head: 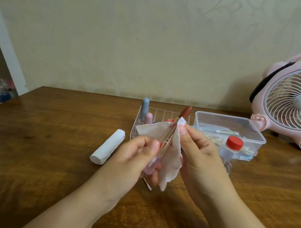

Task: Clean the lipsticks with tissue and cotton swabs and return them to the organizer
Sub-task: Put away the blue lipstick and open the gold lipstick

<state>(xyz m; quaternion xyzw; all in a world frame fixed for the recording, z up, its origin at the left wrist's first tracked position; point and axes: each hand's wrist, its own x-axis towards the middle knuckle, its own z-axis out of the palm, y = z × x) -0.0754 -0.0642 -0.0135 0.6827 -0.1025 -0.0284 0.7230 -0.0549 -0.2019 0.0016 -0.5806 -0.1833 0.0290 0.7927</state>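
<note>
Both forearms reach in from the near edge of the wooden bench (37, 141), and the hands meet above its middle. The left hand (136, 157) has its grip curled round the lower barrel of an uncapped lipstick (173, 133), which tilts up and to the right so that its red-brown tip shows above the fingers. The right hand (197, 149) pinches a white tissue (171, 161) against the lipstick's metal barrel; the tissue drapes down between the two hands and carries red smears. Under the hands a cotton swab (147, 185) lies on the bench. To the left a roll of tissue (108, 146) lies on its side. Just past the right hand stands a small clear bottle with a red cap (234, 143). Behind the hands sits the clear organizer (162, 114), with a blue tube (144, 108) and a pink tube (148, 118) upright in its left compartments. Right of it is a clear lidded box (234, 126) holding swabs. At the far right edge stands a pink fan (289, 104), against the wall.
</note>
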